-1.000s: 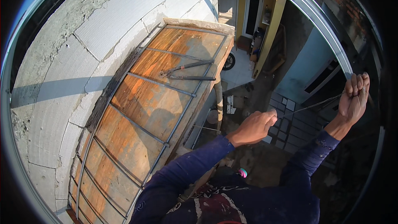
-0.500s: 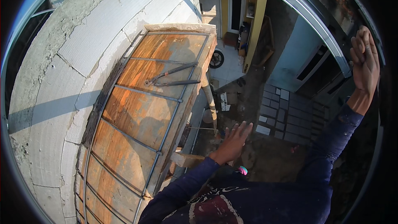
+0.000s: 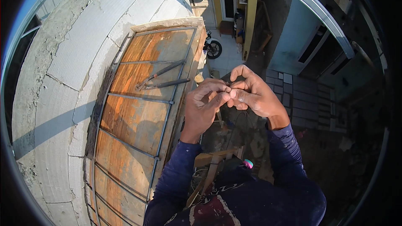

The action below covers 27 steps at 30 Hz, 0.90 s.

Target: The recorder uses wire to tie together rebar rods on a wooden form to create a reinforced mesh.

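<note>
In front of my chest, my left hand (image 3: 205, 106) and my right hand (image 3: 255, 96) meet at the fingertips. Both are closed in a pinch, thumbs against forefingers. Thin dark wire (image 3: 246, 119) trails faintly below the right hand; the pinched part is hidden by the fingers. To the left lies a wooden formwork panel (image 3: 138, 117), with a grid of steel rebar (image 3: 142, 98) over it. Pincers (image 3: 161, 77) with dark handles rest opened on the rebar, clear of both hands. A bundle of thin dark wire (image 3: 98, 119) lies along the panel's wall side.
A pale block wall (image 3: 58, 113) rises at the left. A curved-looking metal beam (image 3: 322, 16) crosses the upper right. Far below are paving tiles (image 3: 307, 100), a motorbike wheel (image 3: 214, 49) and a door (image 3: 201, 0). Wooden pieces (image 3: 213, 161) stand below my forearms.
My right hand has come down from the upper right, and my left hand has moved left and up. They now pinch together at the middle. The view has shifted slightly.
</note>
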Tool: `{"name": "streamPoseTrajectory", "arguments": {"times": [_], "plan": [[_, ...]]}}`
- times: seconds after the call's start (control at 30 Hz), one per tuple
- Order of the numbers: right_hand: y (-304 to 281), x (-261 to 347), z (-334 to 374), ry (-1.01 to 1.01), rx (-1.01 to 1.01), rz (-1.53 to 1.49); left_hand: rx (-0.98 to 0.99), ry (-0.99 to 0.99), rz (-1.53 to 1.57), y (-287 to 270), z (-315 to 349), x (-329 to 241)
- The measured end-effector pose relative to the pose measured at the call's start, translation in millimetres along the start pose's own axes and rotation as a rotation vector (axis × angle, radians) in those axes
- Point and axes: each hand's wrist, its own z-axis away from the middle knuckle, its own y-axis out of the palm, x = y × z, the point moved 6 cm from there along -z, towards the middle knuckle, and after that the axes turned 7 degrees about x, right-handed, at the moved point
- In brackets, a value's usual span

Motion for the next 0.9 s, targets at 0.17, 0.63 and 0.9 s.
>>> {"name": "streamPoseTrajectory", "arguments": {"times": [0.17,0.63,0.9], "plan": [[5,-42,-14,-0.035,0.008,-0.395,-0.063,-0.122,-0.032,0,0,-1],[-27,-59,-55,-0.218,-0.293,-0.293,-0.049,-0.214,-0.341,-50,-84,-10],[-119,-26,-157,-0.309,-0.614,0.993,0.126,0.088,-1.552,-143,-197,56]]}}
